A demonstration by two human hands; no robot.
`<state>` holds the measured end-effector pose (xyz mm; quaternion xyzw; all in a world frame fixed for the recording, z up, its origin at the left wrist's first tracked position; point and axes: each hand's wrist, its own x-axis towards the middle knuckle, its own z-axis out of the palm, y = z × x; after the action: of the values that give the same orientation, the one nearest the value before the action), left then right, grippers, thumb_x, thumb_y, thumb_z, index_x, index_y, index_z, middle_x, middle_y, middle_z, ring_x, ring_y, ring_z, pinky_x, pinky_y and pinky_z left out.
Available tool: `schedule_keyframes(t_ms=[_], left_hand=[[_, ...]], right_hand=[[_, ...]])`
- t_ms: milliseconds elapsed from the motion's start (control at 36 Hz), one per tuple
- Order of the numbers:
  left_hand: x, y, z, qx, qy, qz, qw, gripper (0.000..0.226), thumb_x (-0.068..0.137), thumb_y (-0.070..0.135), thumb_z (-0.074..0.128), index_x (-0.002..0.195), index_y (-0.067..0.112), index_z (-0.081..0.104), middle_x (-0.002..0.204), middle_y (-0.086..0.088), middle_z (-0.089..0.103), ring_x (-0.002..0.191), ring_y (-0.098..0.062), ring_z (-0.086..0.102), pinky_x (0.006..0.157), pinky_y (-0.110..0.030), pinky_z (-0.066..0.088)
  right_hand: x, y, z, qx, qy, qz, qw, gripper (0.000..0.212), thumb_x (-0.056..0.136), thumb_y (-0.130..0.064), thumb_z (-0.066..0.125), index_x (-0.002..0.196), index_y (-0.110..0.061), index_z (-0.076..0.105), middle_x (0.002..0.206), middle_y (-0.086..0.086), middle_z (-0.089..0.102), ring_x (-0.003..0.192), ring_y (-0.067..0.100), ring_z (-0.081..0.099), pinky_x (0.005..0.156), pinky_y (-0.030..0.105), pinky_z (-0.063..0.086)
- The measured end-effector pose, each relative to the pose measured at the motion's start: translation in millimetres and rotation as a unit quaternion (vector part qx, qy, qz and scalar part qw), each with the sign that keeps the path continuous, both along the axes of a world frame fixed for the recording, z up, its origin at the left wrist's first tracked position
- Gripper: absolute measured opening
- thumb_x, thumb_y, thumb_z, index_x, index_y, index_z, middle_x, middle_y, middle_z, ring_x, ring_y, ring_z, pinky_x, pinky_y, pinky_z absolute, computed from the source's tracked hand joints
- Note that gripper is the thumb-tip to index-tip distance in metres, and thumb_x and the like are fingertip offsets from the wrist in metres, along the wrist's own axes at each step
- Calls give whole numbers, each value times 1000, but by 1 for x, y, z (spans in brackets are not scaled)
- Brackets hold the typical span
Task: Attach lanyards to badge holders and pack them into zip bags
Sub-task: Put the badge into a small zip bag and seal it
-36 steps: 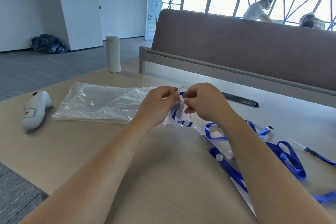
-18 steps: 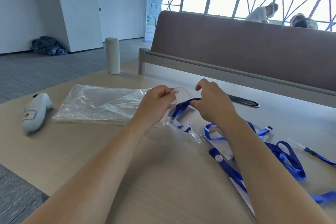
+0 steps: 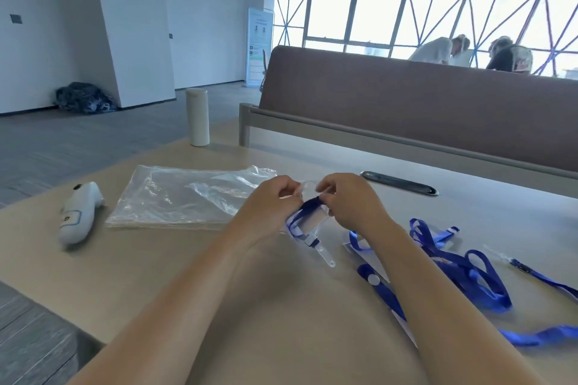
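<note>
Open office floor with grey carpet and a wall of windows at the back; the work surface is a beige table (image 3: 150,275). Its left edge is seen running diagonally from beside one white cylindrical bottle (image 3: 197,117) down toward the lower left, where the near corner is cut off. The far side is closed by a brown partition (image 3: 406,109). Bare tabletop is noted between the forearms and in front of one white handheld device (image 3: 79,212), which lies near the left edge. One dark oval slot (image 3: 398,187) is set into the table just behind the hands. One flat stack of clear zip bags (image 3: 187,197) is recorded between the device and the hands; the number of sheets cannot be told. Loose blue lanyards (image 3: 463,272) lie tangled to the right, count not resolvable, with one separate strap (image 3: 544,278) at the far right. Two people (image 3: 438,50) are seen beyond the partition. At table centre, one small clear zip bag (image 3: 306,188) is held just above the surface. Its top edge is pinched by the curled fingers of the left hand (image 3: 272,206) and of the right hand (image 3: 347,203), the two hands close together. Inside are seen a folded dark blue lanyard (image 3: 308,205) and a badge holder (image 3: 309,223) with a white card. A clear tab hangs from the lower end toward the table.
</note>
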<state>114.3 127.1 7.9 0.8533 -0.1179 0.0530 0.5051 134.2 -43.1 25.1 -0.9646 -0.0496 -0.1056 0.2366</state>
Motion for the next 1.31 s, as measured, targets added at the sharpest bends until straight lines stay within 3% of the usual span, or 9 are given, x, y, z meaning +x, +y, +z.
schedule_keyframes(t_ms=[111, 222, 389, 472, 583, 806, 944, 1167, 1306], left_hand=[[-11, 6, -5, 91, -19, 23, 995, 4, 92, 27, 58, 94, 24, 60, 121, 12, 60, 107, -13, 58, 87, -30, 47], [-24, 14, -10, 198, -37, 34, 979, 24, 85, 37, 69, 97, 22, 56, 109, 4, 54, 99, -15, 52, 73, -28, 41], [-31, 33, -19, 298, -11, 31, 954, 26, 84, 37, 71, 102, 25, 56, 108, 3, 49, 109, -17, 43, 84, -27, 35], [-33, 38, -16, 279, -21, 52, 959, 5, 92, 20, 60, 96, 21, 63, 110, -3, 58, 106, -21, 55, 81, -26, 37], [-34, 41, -5, 206, 2, 92, 974, 9, 94, 20, 59, 88, 22, 66, 96, 2, 64, 77, -17, 64, 61, -27, 42], [-31, 44, 25, -20, 23, 100, 994, 20, 97, 12, 57, 97, 9, 77, 100, 9, 69, 78, -17, 73, 84, -37, 60], [-25, 37, 38, -119, 19, 99, 988, 15, 94, 8, 63, 87, 10, 75, 106, -11, 74, 82, -18, 73, 88, -37, 60], [-19, 39, 50, -61, -50, 119, 990, 22, 96, 15, 54, 91, 21, 75, 87, 1, 76, 89, -20, 72, 94, -45, 55], [-20, 44, 49, -37, -69, 117, 990, 26, 96, 13, 52, 87, 28, 71, 91, 7, 76, 94, -14, 70, 97, -41, 53]], right_hand=[[-5, 5, -6, -35, -22, -19, 999, 19, 92, -10, 56, 96, -24, 69, 93, -2, 70, 82, 16, 64, 78, 29, 53], [-9, 7, -7, -58, -35, -35, 997, 14, 94, -13, 56, 97, -21, 68, 93, -1, 68, 84, 18, 61, 79, 31, 54], [-19, 9, 1, -84, -39, -46, 995, 6, 91, -17, 59, 92, -22, 63, 90, -2, 67, 80, 18, 61, 76, 33, 55], [-25, 11, 8, -134, -39, -43, 989, 7, 90, -17, 59, 93, -23, 60, 87, -2, 65, 78, 19, 60, 72, 35, 55], [-32, 10, 18, -229, -51, -31, 972, 10, 91, -13, 55, 92, -22, 58, 83, -1, 63, 73, 19, 59, 68, 34, 55], [-29, 3, 37, -240, -54, -35, 969, 5, 96, -24, 56, 96, -21, 60, 83, 0, 62, 74, 19, 59, 68, 34, 52], [-26, 3, 52, -163, 4, -9, 987, 23, 92, -42, 63, 97, -20, 63, 84, 1, 68, 71, 17, 66, 78, 37, 57], [-31, -12, 66, -143, -35, 8, 989, 22, 98, -32, 57, 119, -24, 61, 115, 3, 67, 90, 19, 65, 89, 37, 56], [-44, -17, 77, -134, -31, 23, 990, 33, 101, -44, 48, 107, -19, 69, 95, -1, 70, 82, 16, 63, 79, 32, 54]])
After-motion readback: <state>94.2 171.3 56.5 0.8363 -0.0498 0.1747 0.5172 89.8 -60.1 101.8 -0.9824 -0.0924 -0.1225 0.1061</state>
